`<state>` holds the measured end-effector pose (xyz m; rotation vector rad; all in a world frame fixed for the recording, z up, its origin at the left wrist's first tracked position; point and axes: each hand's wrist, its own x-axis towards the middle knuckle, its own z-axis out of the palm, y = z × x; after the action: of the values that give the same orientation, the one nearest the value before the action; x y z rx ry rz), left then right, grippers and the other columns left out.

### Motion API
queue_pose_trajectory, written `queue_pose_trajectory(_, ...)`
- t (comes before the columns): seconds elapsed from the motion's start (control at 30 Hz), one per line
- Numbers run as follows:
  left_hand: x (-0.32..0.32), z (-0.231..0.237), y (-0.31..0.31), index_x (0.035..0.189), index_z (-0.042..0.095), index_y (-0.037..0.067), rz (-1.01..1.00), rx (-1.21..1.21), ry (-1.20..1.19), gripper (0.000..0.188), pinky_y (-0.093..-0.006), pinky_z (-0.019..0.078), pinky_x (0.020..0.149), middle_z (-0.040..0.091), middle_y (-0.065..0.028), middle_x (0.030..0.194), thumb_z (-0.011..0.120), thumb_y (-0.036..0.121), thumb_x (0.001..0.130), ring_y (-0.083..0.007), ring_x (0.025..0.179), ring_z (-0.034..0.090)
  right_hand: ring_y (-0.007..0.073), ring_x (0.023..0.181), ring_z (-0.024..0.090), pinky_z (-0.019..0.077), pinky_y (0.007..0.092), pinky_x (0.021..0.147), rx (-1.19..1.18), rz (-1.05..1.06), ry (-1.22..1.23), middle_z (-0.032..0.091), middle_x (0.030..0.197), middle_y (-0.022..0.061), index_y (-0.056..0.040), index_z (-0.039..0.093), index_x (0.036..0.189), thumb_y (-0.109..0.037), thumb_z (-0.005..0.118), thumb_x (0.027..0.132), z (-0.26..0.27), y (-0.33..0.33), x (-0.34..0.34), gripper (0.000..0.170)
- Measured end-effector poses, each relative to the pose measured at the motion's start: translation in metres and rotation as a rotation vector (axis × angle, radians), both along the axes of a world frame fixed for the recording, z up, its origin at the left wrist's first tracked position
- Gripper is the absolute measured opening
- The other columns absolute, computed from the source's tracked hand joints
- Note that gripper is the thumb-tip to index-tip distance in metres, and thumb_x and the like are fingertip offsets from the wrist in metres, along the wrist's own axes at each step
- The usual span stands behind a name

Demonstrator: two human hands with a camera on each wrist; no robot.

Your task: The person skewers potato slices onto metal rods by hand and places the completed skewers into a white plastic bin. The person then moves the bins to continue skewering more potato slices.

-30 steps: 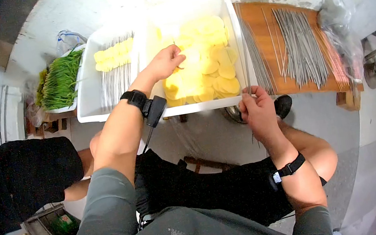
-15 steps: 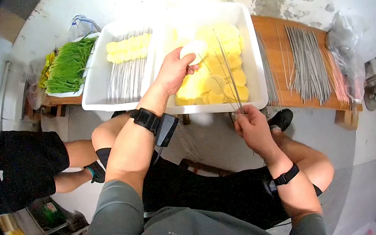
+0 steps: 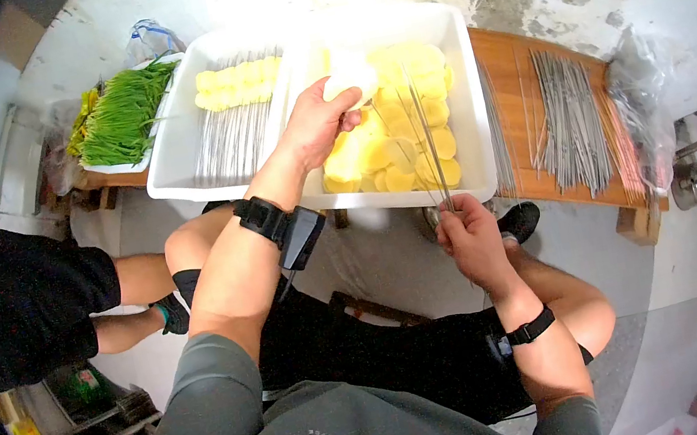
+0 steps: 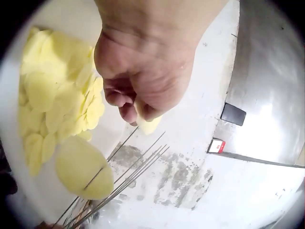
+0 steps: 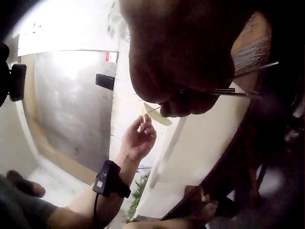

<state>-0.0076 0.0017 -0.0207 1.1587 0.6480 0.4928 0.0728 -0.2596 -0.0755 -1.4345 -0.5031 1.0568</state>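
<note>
My left hand [image 3: 320,122] pinches a pale yellow slice [image 3: 351,85], which looks like potato, over the slice-filled white tub [image 3: 466,104]. At the tub's front edge, my right hand [image 3: 471,238] grips several thin metal skewers [image 3: 425,134], their points slanting up and away. In the left wrist view, one skewer pierces another round slice [image 4: 85,168], and a skewer tip comes close to the slice [image 4: 148,125] between my left thumb and fingers. The right wrist view shows the pierced slice [image 5: 158,115] edge-on between both hands. Many loose slices [image 3: 428,115] lie heaped in the tub.
Left of the slices, a white tub [image 3: 172,169] holds skewers threaded with slices [image 3: 239,86]. Farther left is a tray of green vegetables [image 3: 127,115]. On the wooden board [image 3: 495,52] at right lie bundled skewers [image 3: 571,118] beside a plastic bag [image 3: 640,101]. Another person's leg [image 3: 139,327] is at left.
My left hand has lifted a slice from the heap. My right hand has swung the skewers from the tub's front right corner to lean over the slices. The last half second shows little movement.
</note>
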Motion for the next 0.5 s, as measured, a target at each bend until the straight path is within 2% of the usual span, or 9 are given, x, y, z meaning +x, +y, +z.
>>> queue_pose_trajectory(0.3,0.001,0.002,-0.001,0.112,0.055,0.001,-0.034,0.014,-0.033,0.025,-0.0185,0.0350,0.050,0.063,-0.0077,0.088,0.057,0.009,0.089,-0.0065,0.056,0.043,0.0058,0.053,0.043,0.0338,0.0214,0.046,0.028,-0.001,0.098,0.051,0.064,-0.0010,-0.0042,0.050,0.101,-0.010,0.051,0.093,0.006,-0.001,-0.002,0.010)
queue_pose_trajectory(0.5,0.000,0.010,-0.003,0.112,0.055,0.000,-0.023,0.007,-0.050,0.025,-0.0185,0.0369,0.050,0.063,-0.0086,0.087,0.057,0.008,0.088,-0.0071,0.055,0.044,0.0060,0.053,0.044,0.0344,0.0216,0.046,0.036,-0.013,0.089,0.052,0.065,-0.0006,-0.0044,0.051,0.102,-0.011,0.052,0.094,0.006,0.000,-0.002,0.010)
